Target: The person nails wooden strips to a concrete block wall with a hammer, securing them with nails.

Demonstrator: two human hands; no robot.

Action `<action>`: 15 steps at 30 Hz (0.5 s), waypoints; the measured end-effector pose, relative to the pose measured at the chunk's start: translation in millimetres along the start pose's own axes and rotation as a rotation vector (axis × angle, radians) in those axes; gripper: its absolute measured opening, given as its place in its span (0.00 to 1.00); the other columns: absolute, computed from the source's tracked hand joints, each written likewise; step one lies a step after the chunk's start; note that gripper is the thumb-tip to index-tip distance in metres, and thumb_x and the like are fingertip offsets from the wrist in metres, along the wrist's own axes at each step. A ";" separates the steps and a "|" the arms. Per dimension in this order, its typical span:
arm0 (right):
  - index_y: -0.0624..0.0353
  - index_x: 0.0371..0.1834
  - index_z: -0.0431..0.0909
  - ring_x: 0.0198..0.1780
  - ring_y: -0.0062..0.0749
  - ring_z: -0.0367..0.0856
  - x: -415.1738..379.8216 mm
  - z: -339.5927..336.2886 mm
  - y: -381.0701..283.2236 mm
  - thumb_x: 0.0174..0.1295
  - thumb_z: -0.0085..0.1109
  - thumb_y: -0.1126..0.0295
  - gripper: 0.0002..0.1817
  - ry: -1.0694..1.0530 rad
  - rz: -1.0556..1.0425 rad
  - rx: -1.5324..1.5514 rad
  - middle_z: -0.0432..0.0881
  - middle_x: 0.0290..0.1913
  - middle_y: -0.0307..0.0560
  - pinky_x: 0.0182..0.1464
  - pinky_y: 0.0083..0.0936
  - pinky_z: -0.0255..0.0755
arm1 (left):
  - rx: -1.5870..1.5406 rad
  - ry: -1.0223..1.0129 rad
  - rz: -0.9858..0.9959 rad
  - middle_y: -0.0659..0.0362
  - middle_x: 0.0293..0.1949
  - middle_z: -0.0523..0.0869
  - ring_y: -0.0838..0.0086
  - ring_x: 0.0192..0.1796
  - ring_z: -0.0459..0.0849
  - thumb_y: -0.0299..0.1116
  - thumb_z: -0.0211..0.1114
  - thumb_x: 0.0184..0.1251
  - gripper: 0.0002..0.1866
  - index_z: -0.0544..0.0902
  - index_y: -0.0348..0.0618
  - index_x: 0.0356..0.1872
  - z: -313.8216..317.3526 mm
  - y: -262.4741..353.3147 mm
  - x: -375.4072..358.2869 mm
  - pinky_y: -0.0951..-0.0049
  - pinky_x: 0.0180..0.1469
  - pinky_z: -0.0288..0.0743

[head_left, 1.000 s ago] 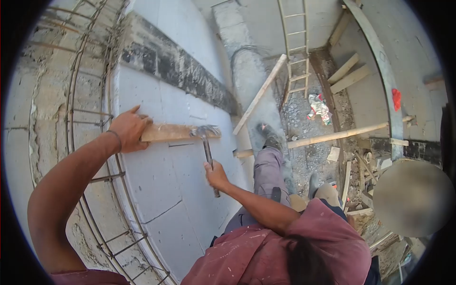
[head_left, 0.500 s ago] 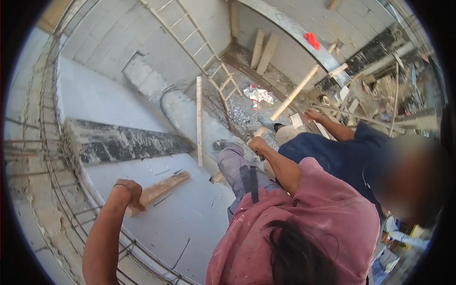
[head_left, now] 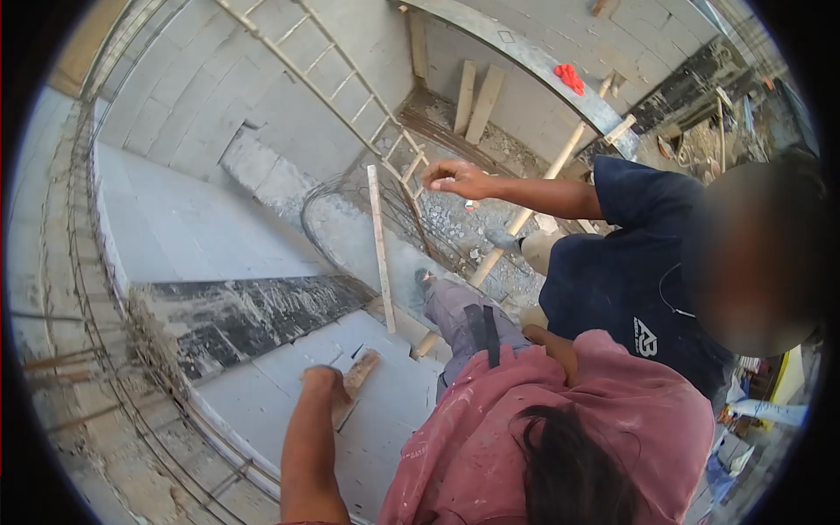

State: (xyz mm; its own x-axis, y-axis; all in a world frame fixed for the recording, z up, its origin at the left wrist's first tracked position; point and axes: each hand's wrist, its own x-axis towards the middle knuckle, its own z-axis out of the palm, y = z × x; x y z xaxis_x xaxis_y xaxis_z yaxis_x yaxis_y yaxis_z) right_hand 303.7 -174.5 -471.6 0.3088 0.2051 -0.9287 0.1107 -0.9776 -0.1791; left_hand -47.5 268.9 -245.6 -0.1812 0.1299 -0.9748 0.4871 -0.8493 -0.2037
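My left hand (head_left: 324,383) is closed around the near end of a short piece of timber (head_left: 360,374), held over the pale grey block wall face. That wood is rough and tapers away from me. My right arm is bent in close to my pink shirt (head_left: 490,420); only part of my right hand (head_left: 541,338) shows at the waist, its fingers hidden. Beyond it, a co-worker in a navy shirt (head_left: 604,289) stretches an arm across, the co-worker's hand (head_left: 453,178) held up near the ladder.
A bamboo ladder (head_left: 337,87) leans in the back corner. An upright wooden batten (head_left: 381,249) and a dark-stained concrete band (head_left: 262,313) stand ahead. Rebar (head_left: 131,394) runs along the left edge. A round pole (head_left: 525,219) slants past the co-worker over rubble.
My left hand has moved right and inward with the timber, which now points more steeply away. My right hand has drawn back to my waist. The co-worker's arm has reached out leftward.
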 end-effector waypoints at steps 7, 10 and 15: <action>0.65 0.55 0.81 0.48 0.41 0.86 -64.2 -94.6 -19.7 0.63 0.55 0.63 0.21 0.082 -0.048 -0.019 0.84 0.50 0.57 0.49 0.35 0.81 | 0.336 0.012 -0.026 0.61 0.68 0.82 0.62 0.69 0.81 0.65 0.83 0.42 0.48 0.82 0.53 0.67 10.8 46.7 19.7 0.53 0.66 0.78; 0.64 0.56 0.80 0.49 0.40 0.85 -282.3 -304.6 -156.8 0.66 0.54 0.61 0.21 0.521 -0.251 0.202 0.83 0.51 0.55 0.49 0.36 0.81 | 0.410 0.028 -0.064 0.64 0.68 0.83 0.65 0.68 0.83 0.57 0.82 0.50 0.40 0.83 0.59 0.67 6.8 59.9 9.5 0.53 0.66 0.78; 0.62 0.57 0.78 0.49 0.37 0.83 -418.1 -331.4 -165.3 0.71 0.53 0.58 0.20 0.819 -0.407 0.446 0.81 0.52 0.51 0.49 0.36 0.82 | 0.439 0.020 -0.163 0.64 0.68 0.83 0.65 0.68 0.82 0.59 0.81 0.48 0.41 0.83 0.59 0.67 25.6 49.1 79.9 0.54 0.65 0.79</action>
State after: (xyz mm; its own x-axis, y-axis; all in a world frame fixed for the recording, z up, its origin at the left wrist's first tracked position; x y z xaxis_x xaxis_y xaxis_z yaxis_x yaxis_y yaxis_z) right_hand 469.4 -82.9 53.9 0.8967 0.3323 -0.2924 0.0414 -0.7206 -0.6921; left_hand -59.9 224.4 -331.1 -0.2063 0.2856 -0.9359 0.0456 -0.9526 -0.3007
